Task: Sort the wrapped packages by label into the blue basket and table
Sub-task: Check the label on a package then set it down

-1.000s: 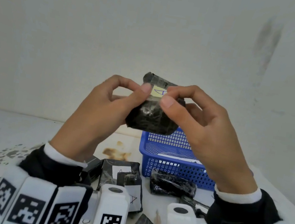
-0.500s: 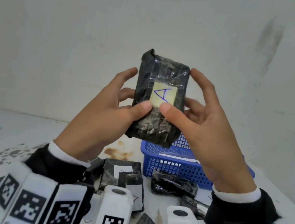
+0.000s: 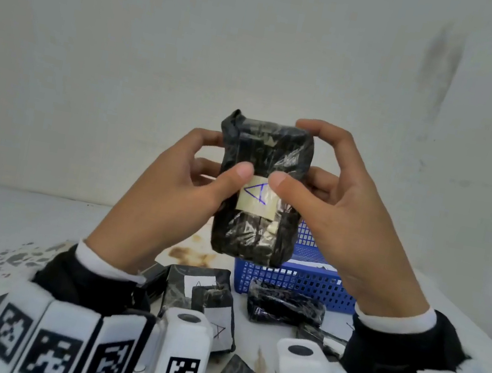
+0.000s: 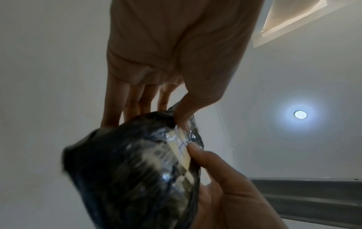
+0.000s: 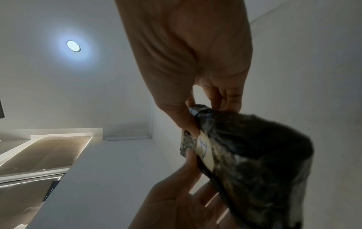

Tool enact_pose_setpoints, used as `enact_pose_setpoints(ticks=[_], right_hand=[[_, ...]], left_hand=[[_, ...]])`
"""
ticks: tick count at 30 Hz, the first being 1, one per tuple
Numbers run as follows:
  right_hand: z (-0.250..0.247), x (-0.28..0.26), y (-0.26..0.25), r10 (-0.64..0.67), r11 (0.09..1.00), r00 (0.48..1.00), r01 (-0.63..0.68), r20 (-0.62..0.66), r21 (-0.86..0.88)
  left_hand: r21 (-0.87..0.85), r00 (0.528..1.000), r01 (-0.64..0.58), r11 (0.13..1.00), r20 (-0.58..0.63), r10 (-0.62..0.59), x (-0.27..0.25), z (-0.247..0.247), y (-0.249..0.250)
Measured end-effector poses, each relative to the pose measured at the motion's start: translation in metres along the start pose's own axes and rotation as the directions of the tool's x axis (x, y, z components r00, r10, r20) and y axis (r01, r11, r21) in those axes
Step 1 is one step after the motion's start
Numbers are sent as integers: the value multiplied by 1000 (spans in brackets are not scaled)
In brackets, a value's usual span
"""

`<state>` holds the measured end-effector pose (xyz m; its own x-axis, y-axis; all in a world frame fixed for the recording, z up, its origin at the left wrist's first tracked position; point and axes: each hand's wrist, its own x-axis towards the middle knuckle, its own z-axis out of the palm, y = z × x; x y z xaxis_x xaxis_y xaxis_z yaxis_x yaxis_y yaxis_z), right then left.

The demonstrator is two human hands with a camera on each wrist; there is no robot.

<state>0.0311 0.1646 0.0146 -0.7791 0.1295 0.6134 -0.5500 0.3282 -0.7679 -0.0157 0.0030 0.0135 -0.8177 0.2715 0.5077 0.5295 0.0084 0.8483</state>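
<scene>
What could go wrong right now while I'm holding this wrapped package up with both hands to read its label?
1. Both thumbs sit at the label, the right thumb partly over the blue triangle, so you could misread it and sort wrongly.
2. The package is held in the air by the left hand and right hand over glossy wrap; it might slip.
3. If it drops, it could land among the unsorted packages in front of the blue basket and get mixed up.

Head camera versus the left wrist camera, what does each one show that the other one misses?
Only the head view shows the blue basket, the white table and the other wrapped packages lying on it. Only the left wrist view shows a round ceiling light. Both show the held package, its label with a blue triangle, and the left hand and right hand gripping it.
</scene>
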Motion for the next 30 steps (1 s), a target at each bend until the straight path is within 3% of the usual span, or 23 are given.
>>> enact_pose_setpoints(ticks=[6,15,21,30], right_hand=[[1,-1,0,-40,999,999,40,-5,-36],[-1,-2,0,-88,987,996,90,20,-131],[0,-2,-5,-23,1000,1000,23,15,-6],[2,-1,-4,7,1000,1000,-7,20,10]], left_hand=[[65,992,-66,996,-99,72,1,1,-1],[-9,993,-99,995,-64,98,-2,1,3],[-105,997,-67,992,-43,63,-1,0,3],[-193,998,-62,979,-36,56,0,-1,2]])
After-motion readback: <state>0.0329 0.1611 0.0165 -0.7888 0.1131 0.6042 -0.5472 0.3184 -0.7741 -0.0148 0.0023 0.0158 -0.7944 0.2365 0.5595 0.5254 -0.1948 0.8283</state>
